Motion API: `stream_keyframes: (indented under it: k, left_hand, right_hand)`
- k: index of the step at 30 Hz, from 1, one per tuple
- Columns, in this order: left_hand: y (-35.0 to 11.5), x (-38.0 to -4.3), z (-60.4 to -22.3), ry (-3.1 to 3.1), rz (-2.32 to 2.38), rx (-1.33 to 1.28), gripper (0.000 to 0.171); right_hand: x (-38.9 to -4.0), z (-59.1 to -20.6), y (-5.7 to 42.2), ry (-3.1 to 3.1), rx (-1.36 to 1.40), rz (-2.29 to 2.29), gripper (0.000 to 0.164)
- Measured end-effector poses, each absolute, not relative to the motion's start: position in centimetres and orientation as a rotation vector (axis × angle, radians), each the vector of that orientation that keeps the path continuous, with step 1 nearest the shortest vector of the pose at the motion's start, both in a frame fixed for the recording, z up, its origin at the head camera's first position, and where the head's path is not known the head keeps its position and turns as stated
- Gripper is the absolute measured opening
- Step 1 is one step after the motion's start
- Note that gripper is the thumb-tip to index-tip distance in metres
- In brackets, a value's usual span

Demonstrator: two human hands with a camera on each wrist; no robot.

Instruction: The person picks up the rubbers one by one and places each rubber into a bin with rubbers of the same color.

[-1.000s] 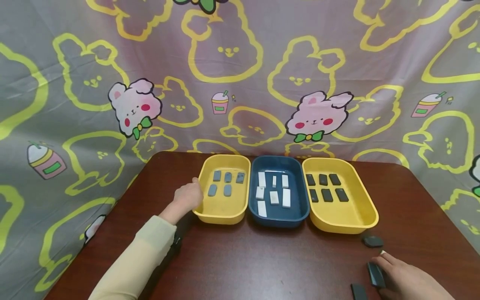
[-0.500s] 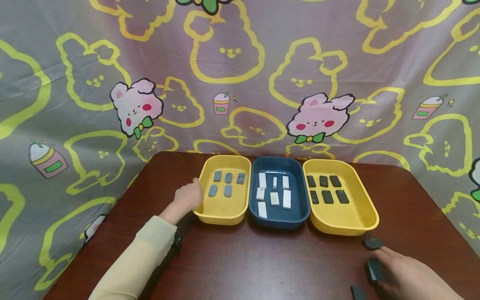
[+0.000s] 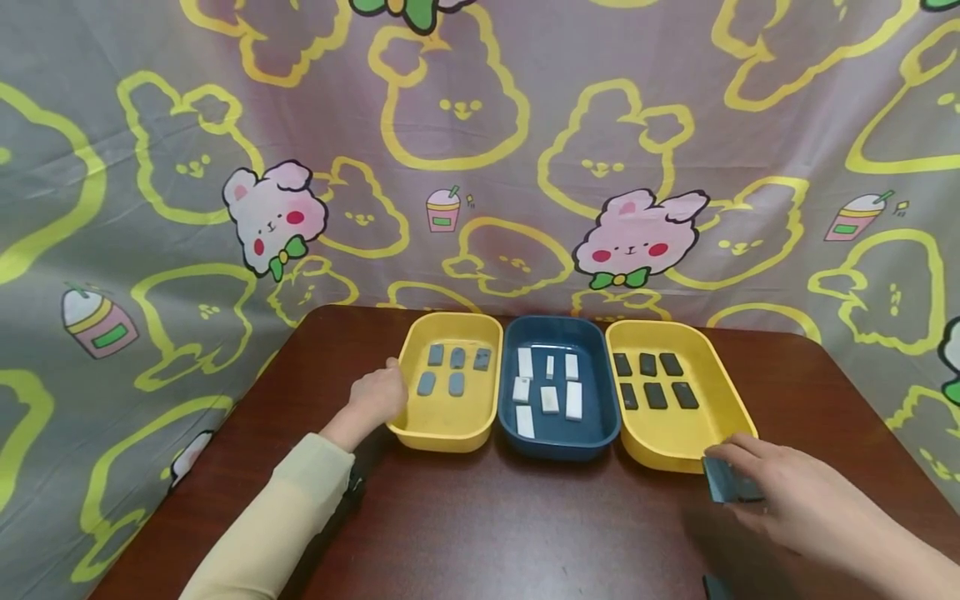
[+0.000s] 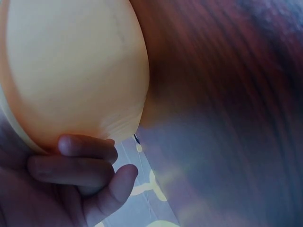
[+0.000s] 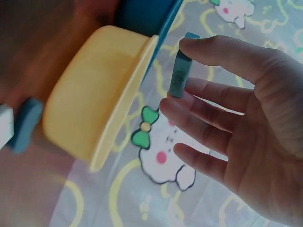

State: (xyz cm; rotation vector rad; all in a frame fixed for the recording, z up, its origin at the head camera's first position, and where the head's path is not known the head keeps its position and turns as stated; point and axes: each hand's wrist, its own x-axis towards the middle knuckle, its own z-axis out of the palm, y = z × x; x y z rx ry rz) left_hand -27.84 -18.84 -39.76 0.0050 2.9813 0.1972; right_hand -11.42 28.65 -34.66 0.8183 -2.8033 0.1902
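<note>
My right hand [image 3: 787, 492] pinches a dark rectangular block [image 5: 180, 73], much like an eraser with faint print on it, between thumb and fingers. It is raised near the front right corner of the right yellow tray [image 3: 667, 454]. At the left yellow tray [image 3: 442, 439], my left hand [image 3: 378, 393] grips the left rim with curled fingers against the outer wall [image 4: 80, 71]. Five-odd, that is several, grey-blue blocks [image 3: 456, 383] lie in that tray. Several black blocks [image 3: 655, 395] lie in the right tray.
Between the yellow trays stands a blue tray [image 3: 558, 450] with several white blocks [image 3: 573, 400]. Another dark block [image 3: 716, 587] lies at the table's near edge. In the right wrist view, a dark block [image 5: 27, 125] and a white piece [image 5: 5, 125] lie beyond the tray.
My right hand has lifted the dark block from the table and carried it forward to the right tray's corner. The left hand has stayed at its tray.
</note>
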Motion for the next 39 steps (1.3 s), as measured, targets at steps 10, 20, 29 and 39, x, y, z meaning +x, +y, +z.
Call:
stream_keyframes:
  k: [10, 20, 29, 39]
  left_hand:
    - [-18.9, -27.7, -39.8, 2.978, 0.19, 0.015, 0.053]
    - [-18.8, -27.6, -39.5, 2.973, 0.191, 0.022, 0.054]
    - [-18.9, -27.7, -39.4, 2.98, 0.208, 0.027, 0.051]
    - [-19.0, -27.6, -39.7, 2.975, 0.218, 0.029, 0.052]
  right_hand:
    - [-14.3, -32.5, 24.0, -2.968, 0.788, 0.266, 0.051]
    - [-17.7, -32.7, 19.3, -2.886, 0.873, 0.42, 0.053]
    - [-21.0, -33.7, 15.6, -2.904, 0.939, 0.442, 0.055]
    - [-23.2, -36.0, 13.5, -3.011, 0.923, 0.311, 0.051]
